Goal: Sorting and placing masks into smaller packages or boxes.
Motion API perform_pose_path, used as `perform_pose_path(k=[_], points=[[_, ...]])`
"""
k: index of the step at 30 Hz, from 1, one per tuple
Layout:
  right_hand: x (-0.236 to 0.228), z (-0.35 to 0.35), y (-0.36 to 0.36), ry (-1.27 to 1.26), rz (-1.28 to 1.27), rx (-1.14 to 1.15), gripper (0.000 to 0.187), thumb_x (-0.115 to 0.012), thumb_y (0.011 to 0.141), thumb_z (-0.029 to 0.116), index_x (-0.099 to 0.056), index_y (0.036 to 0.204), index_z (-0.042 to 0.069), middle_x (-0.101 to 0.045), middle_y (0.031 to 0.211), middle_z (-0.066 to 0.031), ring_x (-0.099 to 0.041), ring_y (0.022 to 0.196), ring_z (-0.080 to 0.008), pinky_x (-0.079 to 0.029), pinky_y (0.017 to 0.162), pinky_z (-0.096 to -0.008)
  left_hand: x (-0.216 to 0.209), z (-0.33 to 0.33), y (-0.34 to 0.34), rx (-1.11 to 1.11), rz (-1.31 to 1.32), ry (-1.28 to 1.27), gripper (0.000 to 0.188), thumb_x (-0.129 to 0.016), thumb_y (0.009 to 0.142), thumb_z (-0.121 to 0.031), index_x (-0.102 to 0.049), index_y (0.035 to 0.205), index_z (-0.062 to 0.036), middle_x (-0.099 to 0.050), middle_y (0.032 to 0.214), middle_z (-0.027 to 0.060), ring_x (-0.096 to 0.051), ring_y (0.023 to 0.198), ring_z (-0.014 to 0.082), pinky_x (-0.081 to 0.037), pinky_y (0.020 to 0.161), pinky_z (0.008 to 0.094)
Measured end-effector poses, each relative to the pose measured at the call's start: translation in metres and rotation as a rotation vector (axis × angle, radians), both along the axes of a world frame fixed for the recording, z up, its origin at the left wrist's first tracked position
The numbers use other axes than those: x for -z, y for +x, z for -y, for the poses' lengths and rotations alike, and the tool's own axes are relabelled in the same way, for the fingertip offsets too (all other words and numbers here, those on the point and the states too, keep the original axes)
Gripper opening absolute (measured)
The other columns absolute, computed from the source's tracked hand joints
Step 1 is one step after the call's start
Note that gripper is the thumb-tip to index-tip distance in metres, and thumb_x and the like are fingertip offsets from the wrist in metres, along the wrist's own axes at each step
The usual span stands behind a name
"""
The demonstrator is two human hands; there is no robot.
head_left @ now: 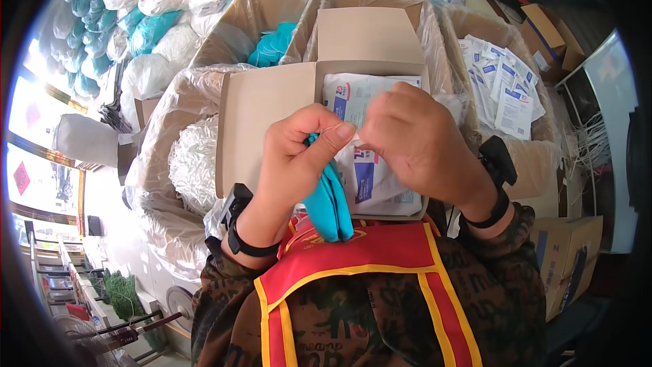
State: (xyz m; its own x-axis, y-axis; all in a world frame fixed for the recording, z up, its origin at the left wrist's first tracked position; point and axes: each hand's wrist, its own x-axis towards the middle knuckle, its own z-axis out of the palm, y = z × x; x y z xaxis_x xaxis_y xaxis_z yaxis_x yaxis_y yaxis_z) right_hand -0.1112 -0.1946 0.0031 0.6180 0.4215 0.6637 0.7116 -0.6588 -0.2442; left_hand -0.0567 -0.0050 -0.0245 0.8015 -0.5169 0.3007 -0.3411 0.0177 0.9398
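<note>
My left hand [295, 153] is closed around a folded teal cloth piece [327, 197], which hangs down below the fingers. A thin pale strand runs by the left thumb toward my right hand [421, 143]. That hand is closed with its fingertips pinched close to the left thumb, and its fingers are slightly blurred. Whatever lies between the right fingertips is mostly hidden. Right under both hands stands an open cardboard box [268, 122] with its flaps spread, holding flat white and blue packets [387, 187].
Plastic-lined cartons surround the box: one with white stringy loops [193, 163], one with teal cloth pieces [273, 46], another with white packets [509, 88]. Filled bags [146, 34] are piled at the far left. A closed carton [570, 258] stands at right.
</note>
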Motion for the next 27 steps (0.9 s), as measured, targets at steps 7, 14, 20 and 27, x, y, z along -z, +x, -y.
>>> perform_pose_path(k=[7, 14, 20, 27], points=[[-0.013, -0.021, -0.05, -0.078, 0.059, -0.068, 0.011, -0.062, 0.067, 0.015, -0.056, 0.075, 0.01, -0.051, 0.078, -0.002, -0.053, 0.075, -0.0184, -0.042, 0.063, -0.03, 0.028, -0.002, 0.055, -0.179, -0.293, -0.206, 0.021, -0.064, 0.09, -0.011, -0.058, 0.07, -0.0063, -0.053, 0.066, -0.0065, -0.041, 0.059, 0.0006, -0.03, 0.053, 0.0186], [-0.03, -0.002, -0.059, 0.0, -0.002, -0.039, 0.011, -0.066, 0.07, 0.01, -0.059, 0.078, 0.007, -0.054, 0.078, -0.0054, -0.054, 0.071, -0.0214, -0.043, 0.06, -0.0331, 0.052, -0.029, 0.087, -0.233, -0.116, 0.065, 0.012, -0.067, 0.088, -0.012, -0.062, 0.082, -0.0035, -0.06, 0.072, -0.0019, -0.051, 0.064, 0.0039, -0.039, 0.059, 0.0189], [-0.029, 0.022, -0.023, 0.163, -0.069, 0.011, 0.011, -0.068, 0.074, -0.004, -0.061, 0.081, 0.003, -0.058, 0.078, -0.0101, -0.054, 0.071, -0.0266, -0.044, 0.063, -0.034, -0.02, -0.026, 0.031, -0.306, 0.56, 0.362, 0.022, -0.07, 0.076, -0.006, -0.064, 0.096, -0.0019, -0.067, 0.085, 0.011, -0.064, 0.08, 0.0241, -0.049, 0.07, 0.0325], [-0.018, 0.004, -0.006, 0.143, 0.008, -0.048, 0.015, -0.069, 0.071, -0.001, -0.06, 0.082, 0.001, -0.054, 0.079, -0.0099, -0.053, 0.073, -0.0267, -0.045, 0.064, -0.0345, -0.03, -0.018, -0.005, 0.282, 0.267, 0.315, 0.042, -0.067, 0.07, -0.004, -0.061, 0.112, -0.0018, -0.066, 0.1, 0.0163, -0.064, 0.092, 0.0328, -0.05, 0.081, 0.0355]])
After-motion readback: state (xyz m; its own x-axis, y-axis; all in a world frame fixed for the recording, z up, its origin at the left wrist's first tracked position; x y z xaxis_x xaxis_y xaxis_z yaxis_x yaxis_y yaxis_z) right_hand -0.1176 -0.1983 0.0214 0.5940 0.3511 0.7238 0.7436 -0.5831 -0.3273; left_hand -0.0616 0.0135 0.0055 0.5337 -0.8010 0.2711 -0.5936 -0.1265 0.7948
